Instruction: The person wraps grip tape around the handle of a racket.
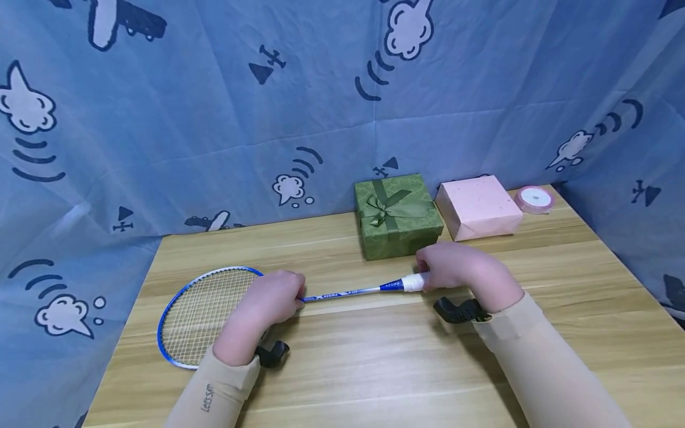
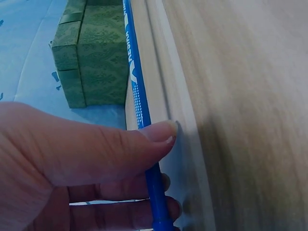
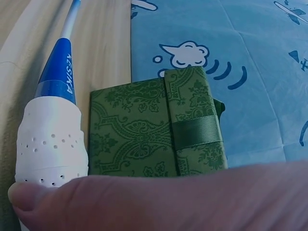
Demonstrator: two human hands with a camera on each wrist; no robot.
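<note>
A blue badminton racket (image 1: pixel 342 292) lies across the wooden table (image 1: pixel 374 368), its strung head (image 1: pixel 203 315) to the left. My left hand (image 1: pixel 270 303) pinches the blue shaft (image 2: pixel 139 101) near the head, thumb (image 2: pixel 144 139) on top and fingers under it. My right hand (image 1: pixel 460 270) grips the white perforated handle (image 3: pixel 50 139) at the right end, just past the blue cone (image 3: pixel 60 67). A black wrist camera mount shows under each forearm.
A green gift box (image 1: pixel 398 215) with a ribbon bow stands just behind the handle. A pink wrapped box (image 1: pixel 478 207) and a roll of pink ribbon (image 1: pixel 534 199) sit to its right. Blue patterned cloth (image 1: pixel 214 119) walls the table on three sides.
</note>
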